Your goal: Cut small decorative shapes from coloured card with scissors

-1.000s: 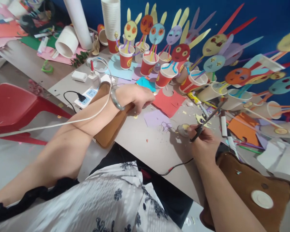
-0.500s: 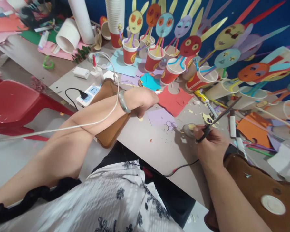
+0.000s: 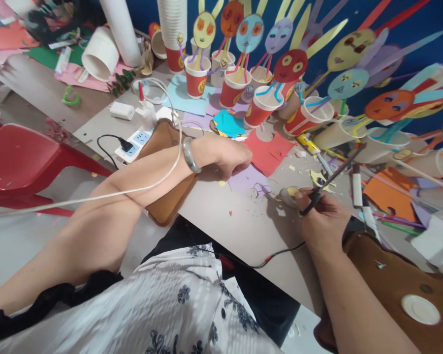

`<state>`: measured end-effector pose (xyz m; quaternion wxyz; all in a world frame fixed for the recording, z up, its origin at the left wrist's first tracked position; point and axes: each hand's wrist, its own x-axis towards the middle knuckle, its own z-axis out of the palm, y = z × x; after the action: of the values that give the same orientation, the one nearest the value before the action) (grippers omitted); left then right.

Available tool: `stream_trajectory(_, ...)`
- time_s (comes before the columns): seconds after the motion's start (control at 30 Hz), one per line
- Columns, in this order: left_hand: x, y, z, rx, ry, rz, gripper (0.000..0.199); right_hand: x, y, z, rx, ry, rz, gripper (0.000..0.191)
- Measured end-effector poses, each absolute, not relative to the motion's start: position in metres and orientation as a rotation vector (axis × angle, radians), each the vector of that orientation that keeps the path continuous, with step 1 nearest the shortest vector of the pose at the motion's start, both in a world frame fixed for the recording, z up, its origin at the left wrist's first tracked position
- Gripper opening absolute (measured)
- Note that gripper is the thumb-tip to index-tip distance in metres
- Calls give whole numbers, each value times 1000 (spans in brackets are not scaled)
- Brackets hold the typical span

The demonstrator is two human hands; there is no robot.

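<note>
While my right hand [image 3: 323, 216] is gripping the black scissors [image 3: 330, 179], their blades are pointing away over the table [image 3: 221, 216], and a small yellow-grey piece [image 3: 290, 195] is sitting at my fingertips, touching them. Compared with a moment ago, my left hand [image 3: 231, 156] is lying further forward, now with loosely curled fingers on the purple paper [image 3: 245, 179] beside the red sheet [image 3: 269, 150]; whether it is holding something, I cannot tell. I am judging that it is reaching for paper to cut. Behind, red cups [image 3: 260, 110] with paper faces are standing.
</note>
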<state>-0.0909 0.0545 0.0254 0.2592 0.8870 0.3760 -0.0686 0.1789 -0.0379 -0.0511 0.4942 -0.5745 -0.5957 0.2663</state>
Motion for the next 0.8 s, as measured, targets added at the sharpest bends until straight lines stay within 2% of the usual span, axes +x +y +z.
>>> stream_trajectory(0.1,-91,53,32,2345,841,-381,13,178,-39,-49,-1389,-1465,630,15)
stream_trajectory(0.27,-91,48,36,2282,939,-553,13,178,-40,-46,-1395,-1479,618,13)
stream_trajectory(0.67,-97,45,48,2400,1029,-585,23,181,-38,-52,-1401,-1433,652,10)
stream_trajectory(0.8,-96,47,47,2591,1199,-439,31,182,-35,-54,-1385,-1390,664,12)
